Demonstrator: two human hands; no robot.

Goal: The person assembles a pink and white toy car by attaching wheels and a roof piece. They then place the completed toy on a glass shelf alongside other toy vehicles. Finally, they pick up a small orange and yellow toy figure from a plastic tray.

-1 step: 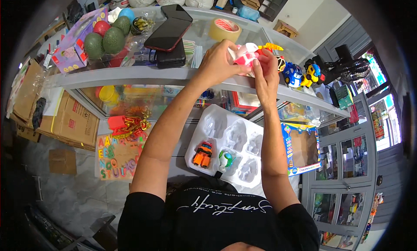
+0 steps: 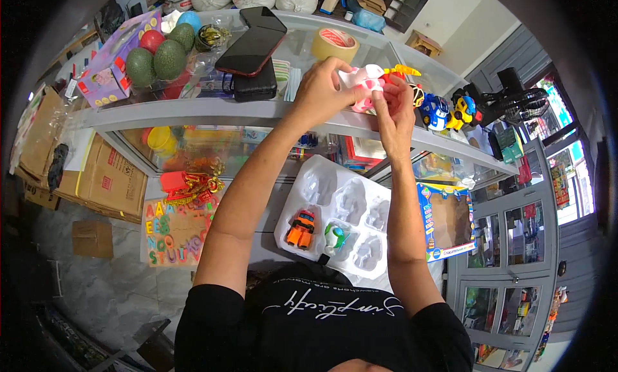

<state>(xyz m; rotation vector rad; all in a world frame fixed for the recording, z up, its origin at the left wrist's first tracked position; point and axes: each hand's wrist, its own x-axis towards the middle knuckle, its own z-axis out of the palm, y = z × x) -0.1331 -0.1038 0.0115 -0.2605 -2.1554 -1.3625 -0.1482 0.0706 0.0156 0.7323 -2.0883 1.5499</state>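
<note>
Both hands hold a pink and white toy (image 2: 365, 82) above the front edge of the glass counter. My left hand (image 2: 322, 90) grips its left side with thumb and fingers. My right hand (image 2: 395, 107) pinches it from the right; some fingers are hidden behind it. Beyond the right hand lies a red and yellow toy (image 2: 403, 70). A blue and white toy car (image 2: 435, 111) and a yellow toy car (image 2: 462, 109) stand to the right. Below, a white moulded tray (image 2: 329, 168) holds an orange toy vehicle (image 2: 301, 229) and a green and white toy (image 2: 335, 235).
On the counter (image 2: 193, 108) lie a tape roll (image 2: 335, 45), a phone (image 2: 243, 50), a black case (image 2: 255, 85), avocado-like green objects (image 2: 169, 60) and a purple box (image 2: 106, 82). An open blue box (image 2: 449, 221) and a letter board (image 2: 177, 233) lie lower down.
The pink and white toy has turned slightly in my hands, showing more of its white part. Both hands stay in nearly the same place.
</note>
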